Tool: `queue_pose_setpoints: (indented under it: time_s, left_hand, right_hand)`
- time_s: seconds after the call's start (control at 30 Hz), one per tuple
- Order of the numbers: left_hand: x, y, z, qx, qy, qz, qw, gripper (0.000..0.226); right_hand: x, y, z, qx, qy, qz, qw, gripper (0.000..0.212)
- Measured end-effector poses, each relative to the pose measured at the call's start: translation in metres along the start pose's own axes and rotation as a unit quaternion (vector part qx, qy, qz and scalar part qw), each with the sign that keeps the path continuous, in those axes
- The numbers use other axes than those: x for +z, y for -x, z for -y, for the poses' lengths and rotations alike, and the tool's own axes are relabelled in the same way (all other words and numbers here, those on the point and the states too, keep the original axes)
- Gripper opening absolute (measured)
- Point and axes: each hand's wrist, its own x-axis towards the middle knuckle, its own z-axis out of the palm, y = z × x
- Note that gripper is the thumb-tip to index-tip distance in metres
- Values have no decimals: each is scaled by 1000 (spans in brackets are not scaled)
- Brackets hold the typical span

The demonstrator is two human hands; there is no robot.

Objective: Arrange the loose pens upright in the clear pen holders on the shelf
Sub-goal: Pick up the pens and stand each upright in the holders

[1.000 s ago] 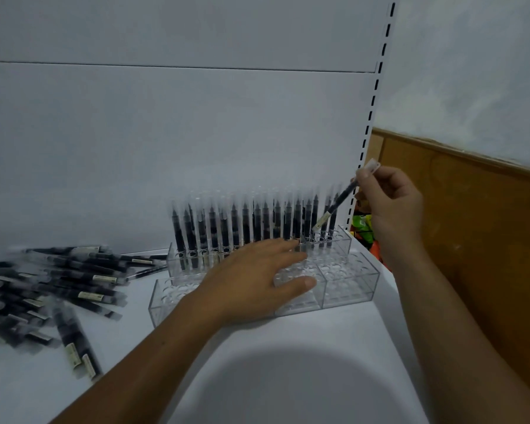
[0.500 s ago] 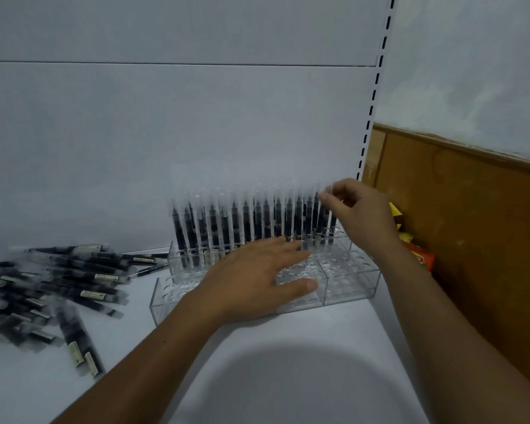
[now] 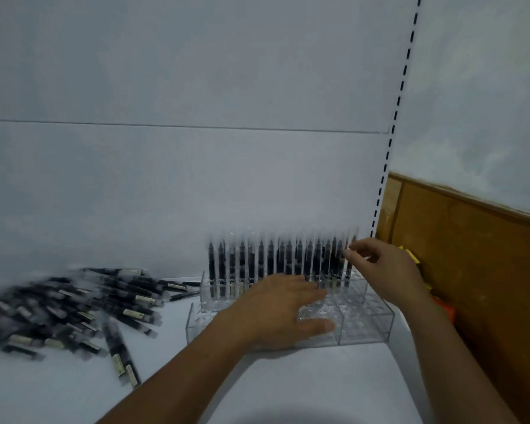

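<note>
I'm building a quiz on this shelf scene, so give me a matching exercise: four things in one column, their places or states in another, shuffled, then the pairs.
Things:
1. loose black pens
2. standing black pens
3. left hand
4. right hand

States:
A. flat on the clear plastic pen holder
B. upright in the holder's back row
C. piled on the white shelf
D. fingers at the row's right end

Pairs: 1-C, 2-B, 3-A, 4-D

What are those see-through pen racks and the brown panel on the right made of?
The pen holders look like clear, glossy acrylic or similar hard plastic: the shelf shows through their walls. The brown panel looks like wood or wood-look board, matte, with a faint grain; which one, I cannot tell.
</note>
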Motion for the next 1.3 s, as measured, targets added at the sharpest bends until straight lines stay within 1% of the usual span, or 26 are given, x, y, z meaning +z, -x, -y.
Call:
queue_pose_setpoints:
  time_s: [0.07,0.13,0.23,0.33,0.4,0.47,0.5,0.6,0.63,0.77,0.87,0.93,1.0,1.07,1.13,1.2,1.3]
  left_hand:
    - [-10,5,1,-13,-14,15,1000,72]
    - [-21,16,6,-32,-16,9,999,70]
    - [-34,45,20,-65,-12,-26,997,65]
    - [-38,82,38,-116,-7,-56,992,65]
    - [-36,109,50,-145,-1,-72,987,74]
    - [-35,136,62,-175,3,-89,981,92]
    - [-33,150,69,-194,5,-96,976,94]
    - [-28,190,87,-254,18,-102,962,69]
    - [-26,202,93,-272,19,-98,957,67]
    - [-12,247,115,-328,27,-72,941,71]
    - [-2,268,125,-346,60,-60,934,71]
    - [4,276,126,-347,83,-75,931,67]
    - [8,279,127,-349,99,-105,926,63]
    - [11,281,129,-354,99,-128,921,59]
    - [13,281,130,-356,96,-147,918,56]
    - [14,282,130,-354,100,-163,916,52]
    - [14,282,130,-346,105,-192,913,43]
  right_hand:
    - [-8,2,5,-6,50,35,998,24]
    - [-13,4,15,-15,77,75,994,23]
    - [-15,12,40,-46,81,115,989,24]
    - [-6,21,75,-89,74,166,979,31]
    - [5,26,100,-121,82,197,969,40]
    - [20,33,128,-154,93,226,958,46]
    - [28,38,142,-171,96,240,951,49]
    - [57,57,182,-222,96,292,925,51]
    - [68,64,195,-239,95,305,917,51]
    - [113,93,235,-289,101,354,884,47]
    - [147,106,247,-304,150,398,853,35]
    - [163,111,248,-311,158,380,856,24]
    - [172,114,250,-316,153,337,873,22]
    - [176,116,251,-310,128,306,891,23]
    - [178,117,250,-292,104,294,904,23]
    - [181,117,248,-265,79,294,915,26]
    - [184,119,246,-219,31,304,927,36]
